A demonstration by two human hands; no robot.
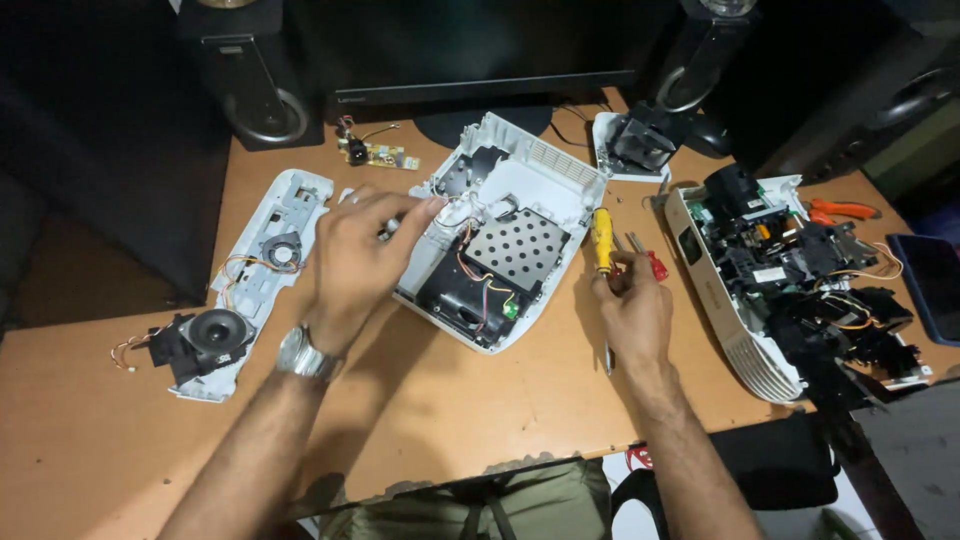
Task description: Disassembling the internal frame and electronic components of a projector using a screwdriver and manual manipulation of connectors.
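Pretty deep into the teardown here, I'd say: the white plastic projector shell [520,170] sits open in the middle of the brown wooden bench [90,440] with its lid off, so the perforated silver metal shield plate [518,247], the black fan block [462,300] and a bundle of red and yellow wires are all exposed, but those parts are still seated inside, so there's stripping left to do. The left hand [355,255] rests on the shell's left edge, fingertips pinched on something small and pale right at the rim; can't tell what it is. The right hand [632,305] is just right of the shell, its grip closed loosely around the yellow-handled screwdriver [602,240], which stands upright with a red-handled tool [656,266] right beside it. Already pulled and lying apart: a long white plastic cover panel with a small round fan [272,240] on the left, a black round speaker on a white bracket [205,340] near it, a little yellow circuit board [380,154] at the back, and a white-framed black lens block [635,145] behind. On the right, a second white projector chassis packed with black optical parts [790,280] crowds the right hand's side, with orange-handled pliers [845,210] beyond. A black monitor stand [480,120] and two black speakers box in the back edge.
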